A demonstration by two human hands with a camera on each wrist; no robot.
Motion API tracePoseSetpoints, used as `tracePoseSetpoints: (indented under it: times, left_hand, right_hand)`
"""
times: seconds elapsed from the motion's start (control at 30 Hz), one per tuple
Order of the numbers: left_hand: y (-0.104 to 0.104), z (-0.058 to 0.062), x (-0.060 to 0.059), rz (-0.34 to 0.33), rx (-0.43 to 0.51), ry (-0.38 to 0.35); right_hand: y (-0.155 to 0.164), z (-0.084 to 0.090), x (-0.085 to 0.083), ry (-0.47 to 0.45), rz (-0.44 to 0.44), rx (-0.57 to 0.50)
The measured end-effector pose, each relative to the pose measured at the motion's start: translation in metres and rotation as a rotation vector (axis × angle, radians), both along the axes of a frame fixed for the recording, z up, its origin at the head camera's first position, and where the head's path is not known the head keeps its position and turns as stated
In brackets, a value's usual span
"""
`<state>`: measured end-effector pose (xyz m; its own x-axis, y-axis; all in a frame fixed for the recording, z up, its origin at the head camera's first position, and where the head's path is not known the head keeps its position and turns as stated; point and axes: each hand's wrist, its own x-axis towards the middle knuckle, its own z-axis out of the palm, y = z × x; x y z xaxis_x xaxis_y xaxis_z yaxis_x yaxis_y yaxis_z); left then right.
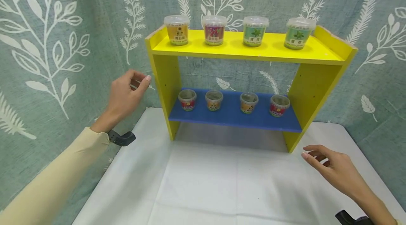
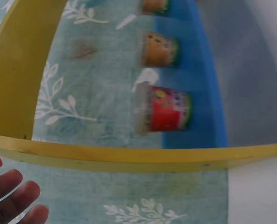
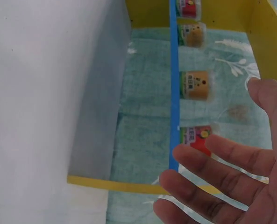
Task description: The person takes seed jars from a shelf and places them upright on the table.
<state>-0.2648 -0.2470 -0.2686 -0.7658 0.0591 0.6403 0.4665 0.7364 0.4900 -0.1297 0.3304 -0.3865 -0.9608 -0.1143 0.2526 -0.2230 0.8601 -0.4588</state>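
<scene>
My left hand (image 1: 127,91) hovers just left of a yellow shelf unit (image 1: 247,51), fingers loosely bent and holding nothing. On the other side, my right hand (image 1: 336,168) is raised over the table near the unit's lower right corner, also holding nothing. Small lidded plastic cups stand along the yellow top: an orange-labelled cup (image 1: 178,32), a magenta-labelled cup (image 1: 214,32) and two green-labelled ones, the right-hand green cup (image 1: 298,35) slightly tilted in view. The blue lower shelf (image 1: 228,119) bears a row of cups, a red-labelled cup (image 2: 168,109) at its left end.
A white cloth (image 1: 206,182) covers the table beneath the unit. Behind it hangs a green curtain (image 1: 104,34) with white leaf patterns. The unit's side panels (image 1: 165,87) stand upright between each hand and the lower cups.
</scene>
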Motion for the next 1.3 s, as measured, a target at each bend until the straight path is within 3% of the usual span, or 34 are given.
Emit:
tracePoseSetpoints:
  times: [0.37, 0.7, 1.03, 1.3]
  left_hand:
    - [0.009, 0.031, -0.017, 0.031, 0.067, -0.056]
    - [0.020, 0.050, -0.030, 0.014, 0.152, -0.097]
    - [0.028, 0.057, -0.041, 0.036, 0.170, -0.094]
    - [0.030, 0.060, -0.047, 0.046, 0.197, -0.141]
  right_hand:
    - [-0.002, -0.001, -0.001, -0.022, 0.000, -0.010]
    - [-0.005, -0.002, -0.001, -0.036, 0.003, -0.018]
    - [-0.006, -0.003, -0.002, -0.049, 0.014, -0.031]
    - [-0.007, -0.004, -0.001, -0.048, 0.019, -0.039]
